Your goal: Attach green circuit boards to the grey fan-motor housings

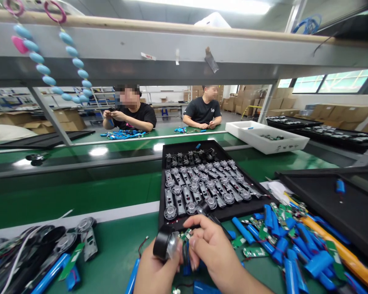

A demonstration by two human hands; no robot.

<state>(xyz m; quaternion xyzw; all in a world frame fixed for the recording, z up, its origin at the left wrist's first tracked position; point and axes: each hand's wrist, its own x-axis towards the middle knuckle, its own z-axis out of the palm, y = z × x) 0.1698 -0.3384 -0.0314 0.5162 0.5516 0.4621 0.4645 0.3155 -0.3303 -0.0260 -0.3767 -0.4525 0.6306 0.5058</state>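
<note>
My left hand [158, 265] is closed around a black round-headed housing [163, 241] with a clear part at its side. Fingers of my right hand [210, 247] pinch a small green circuit board [185, 234] right beside it. A blue cylindrical battery [187, 265] shows below the board, partly hidden by my fingers; whether it is joined to the board I cannot tell. Just beyond my hands, another black round-headed piece [203, 208] lies at the near edge of a black tray [163, 175]. Rows of grey housings [188, 198] with round ends fill much of that tray.
Blue batteries [291, 261] and green boards are heaped at right, beside an orange tube [340, 249]. Black housings and cables [33, 253] pile up at left. A white bin [282, 145] stands farther back. Two people sit across the bench. An overhead shelf [110, 45] spans the view.
</note>
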